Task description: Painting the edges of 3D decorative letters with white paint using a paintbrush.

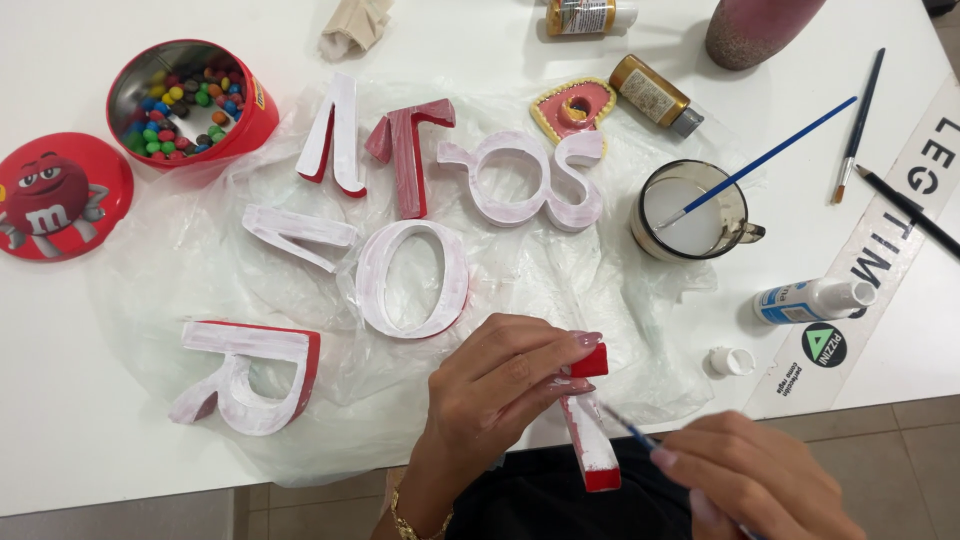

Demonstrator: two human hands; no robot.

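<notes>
A red block letter [592,420] is held at the near table edge by the left hand [505,385] while white is brushed on with a thin paintbrush [630,430] gripped in the right hand [755,475]. Its face is partly whitened, its ends left red. Farther off, the other letters [410,275] on the plastic sheet [180,250] are already mostly coated.

Bare table [60,400] at left; painted letters [410,275] and cup [695,210] crowding the middle.
</notes>
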